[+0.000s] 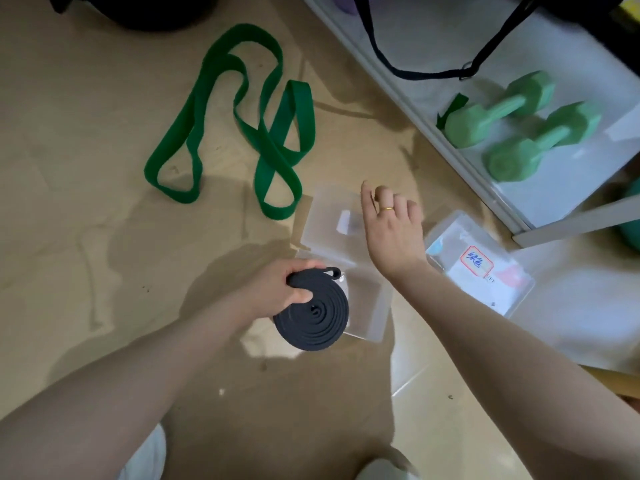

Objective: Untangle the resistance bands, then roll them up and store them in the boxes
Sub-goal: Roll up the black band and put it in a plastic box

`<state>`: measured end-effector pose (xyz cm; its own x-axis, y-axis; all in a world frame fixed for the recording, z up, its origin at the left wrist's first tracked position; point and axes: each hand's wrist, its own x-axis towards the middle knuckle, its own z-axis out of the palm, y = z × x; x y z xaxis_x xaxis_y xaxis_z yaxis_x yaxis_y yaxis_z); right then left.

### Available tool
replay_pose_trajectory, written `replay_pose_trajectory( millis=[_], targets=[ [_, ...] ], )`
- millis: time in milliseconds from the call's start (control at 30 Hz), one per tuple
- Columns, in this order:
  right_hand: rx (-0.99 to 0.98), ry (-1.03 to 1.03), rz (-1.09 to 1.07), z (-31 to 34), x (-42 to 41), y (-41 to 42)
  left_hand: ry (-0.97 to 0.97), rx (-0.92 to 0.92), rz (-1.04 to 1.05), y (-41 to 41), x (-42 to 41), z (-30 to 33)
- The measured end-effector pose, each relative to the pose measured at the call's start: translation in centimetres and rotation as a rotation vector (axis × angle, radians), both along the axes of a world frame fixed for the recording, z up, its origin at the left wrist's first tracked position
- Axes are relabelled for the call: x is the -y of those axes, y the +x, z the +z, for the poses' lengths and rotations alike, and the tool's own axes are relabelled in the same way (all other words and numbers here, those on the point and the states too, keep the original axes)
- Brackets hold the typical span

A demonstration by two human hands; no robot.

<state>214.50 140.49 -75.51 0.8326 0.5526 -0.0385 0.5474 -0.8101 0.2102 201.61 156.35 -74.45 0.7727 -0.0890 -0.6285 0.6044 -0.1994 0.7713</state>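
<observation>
I see a tan floor (86,98) with a white shelf (519,188) at the right, carrying two green dumbbells (519,123) and a hanging black strap (433,75). A green band (214,109) lies loose and looped on the floor, well apart from both hands. Near the shelf sits a closed clear box (485,265) with a handwritten label. An open clear box (346,237) lies between the hands. My left hand (277,289) grips a rolled black band (313,315) at its edge, just over that open box. My right hand (391,230) hovers with relaxed fingers, holding nothing.
</observation>
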Motion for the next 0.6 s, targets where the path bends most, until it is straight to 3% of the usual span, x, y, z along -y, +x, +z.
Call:
replay_pose_trajectory(
  millis=[133,200,333,467,600],
  targets=[
    [-0.563,-0.009,0.022,-3.0,2.0,-0.4,0.006,-0.035,0.019,-0.8,-0.3,-1.4],
    [-0.768,0.111,-0.042,-3.4,2.8,-0.9,0.021,-0.044,0.009,-0.7,-0.4,-1.6],
    [-0.611,0.644,-0.058,-1.3,3.7,-3.7,0.032,-0.047,-0.004,0.0,-0.3,-1.5],
    [-0.798,0.538,0.227,0.9,5.0,-7.6,0.020,-0.009,-0.032,0.7,0.5,-1.2],
    [-0.630,0.440,0.323,-0.3,6.0,-9.1,-0.058,-0.003,-0.107,1.4,1.8,-0.4]
  ],
)
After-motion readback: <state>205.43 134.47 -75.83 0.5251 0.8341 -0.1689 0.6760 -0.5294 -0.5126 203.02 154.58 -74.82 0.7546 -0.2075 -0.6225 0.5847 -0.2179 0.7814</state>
